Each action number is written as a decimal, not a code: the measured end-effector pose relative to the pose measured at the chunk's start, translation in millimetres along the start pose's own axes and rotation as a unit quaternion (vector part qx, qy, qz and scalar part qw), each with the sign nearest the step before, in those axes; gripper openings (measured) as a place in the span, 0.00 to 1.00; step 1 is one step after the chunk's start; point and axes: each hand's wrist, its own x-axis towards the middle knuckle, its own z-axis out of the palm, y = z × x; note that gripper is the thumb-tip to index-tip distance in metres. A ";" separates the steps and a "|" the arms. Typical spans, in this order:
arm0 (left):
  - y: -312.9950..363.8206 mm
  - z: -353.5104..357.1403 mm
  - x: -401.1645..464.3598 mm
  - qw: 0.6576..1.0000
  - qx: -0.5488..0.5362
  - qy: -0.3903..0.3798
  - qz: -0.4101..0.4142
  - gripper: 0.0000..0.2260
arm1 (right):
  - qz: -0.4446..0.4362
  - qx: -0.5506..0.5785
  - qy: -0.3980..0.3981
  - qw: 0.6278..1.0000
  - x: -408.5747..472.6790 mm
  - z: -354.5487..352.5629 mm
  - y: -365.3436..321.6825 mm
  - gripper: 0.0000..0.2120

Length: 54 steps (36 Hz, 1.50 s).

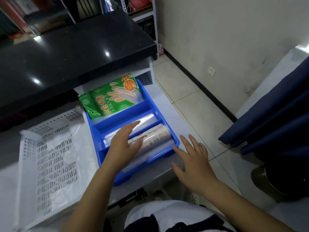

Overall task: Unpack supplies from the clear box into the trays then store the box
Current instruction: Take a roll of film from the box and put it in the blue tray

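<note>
A blue divided tray [151, 102] sits on the white table. Its far compartment holds green glove packets [113, 96]. The middle slots hold a clear plastic roll [128, 124] and a printed roll [156, 133]. A long clear item [142, 162] lies along the near slot. My left hand [123, 146] hovers flat over the rolls, fingers spread, holding nothing. Just right of the tray's near corner is my right hand [192, 161], open above the table edge. To the left lies a white perforated tray [50, 148] holding clear plastic bags [66, 136]. I cannot make out the clear box.
A black counter top [75, 52] overhangs the table behind the trays. To the right are tiled floor [192, 104], a dark blue cloth [275, 118] hanging from another surface, and a dark round bin [280, 180]. Shelves stand at the back.
</note>
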 end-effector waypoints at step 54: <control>-40.7 39.3 -129.7 0.904 0.176 0.109 -0.373 0.47 | -0.288 -0.098 0.069 0.950 59.0 51.7 -41.8 0.34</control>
